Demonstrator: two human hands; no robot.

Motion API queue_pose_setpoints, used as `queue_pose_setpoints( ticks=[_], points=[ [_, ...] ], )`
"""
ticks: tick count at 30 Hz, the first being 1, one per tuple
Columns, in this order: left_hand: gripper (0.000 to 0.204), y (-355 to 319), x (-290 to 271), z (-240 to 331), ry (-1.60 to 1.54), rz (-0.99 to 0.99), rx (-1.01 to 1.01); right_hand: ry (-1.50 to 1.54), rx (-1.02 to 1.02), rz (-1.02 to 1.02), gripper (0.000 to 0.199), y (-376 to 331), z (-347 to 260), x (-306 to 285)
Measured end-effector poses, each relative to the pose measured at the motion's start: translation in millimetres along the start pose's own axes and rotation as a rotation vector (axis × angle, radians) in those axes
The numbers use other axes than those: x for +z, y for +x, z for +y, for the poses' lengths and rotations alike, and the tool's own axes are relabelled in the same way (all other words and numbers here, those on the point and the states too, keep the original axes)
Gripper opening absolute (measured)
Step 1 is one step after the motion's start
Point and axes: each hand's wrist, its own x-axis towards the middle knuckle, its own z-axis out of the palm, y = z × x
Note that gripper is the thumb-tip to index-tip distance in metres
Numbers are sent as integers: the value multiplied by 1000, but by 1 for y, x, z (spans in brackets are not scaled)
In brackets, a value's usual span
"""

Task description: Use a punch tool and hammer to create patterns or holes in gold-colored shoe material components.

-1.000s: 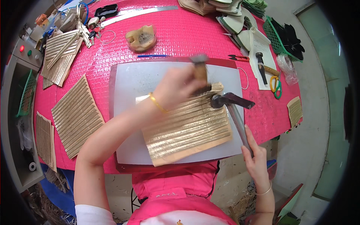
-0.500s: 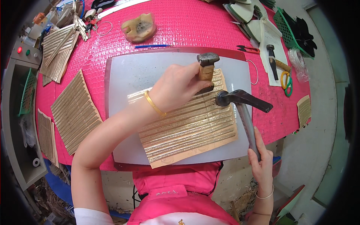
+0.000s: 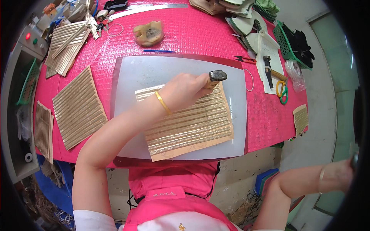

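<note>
our left hand [image 3: 184, 90] is clenched around a small hammer-like tool [image 3: 216, 76], its head just past our knuckles, over the gold pleated sheet [image 3: 189, 125] on the grey board [image 3: 146, 73]. our right hand [image 3: 341, 175] sits far out at the frame's right edge; we cannot tell its grip.

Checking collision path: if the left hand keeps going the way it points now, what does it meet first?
The left hand points right and slightly up across the grey board, fingers around a hammer. Beyond the hammer head lies bare board, then likely the thin ring at its right edge. Height above the board is unclear.
</note>
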Motion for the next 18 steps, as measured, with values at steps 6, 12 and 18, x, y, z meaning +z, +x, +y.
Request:
queue_pose_setpoints(
  ticks=[6, 12, 18],
  points=[
    [21, -10, 0, 3, 88, -91, -8, -560, 534, -616, 47, -52, 24, 59],
    [18, -3, 4, 7, 73, -49, 8, -574, 649, -799, 54, -85, 44, 26],
    [19, 6, -13, 4, -694, 350, -233, -522, 590, -934, 51, -110, 73, 29]
  ],
)
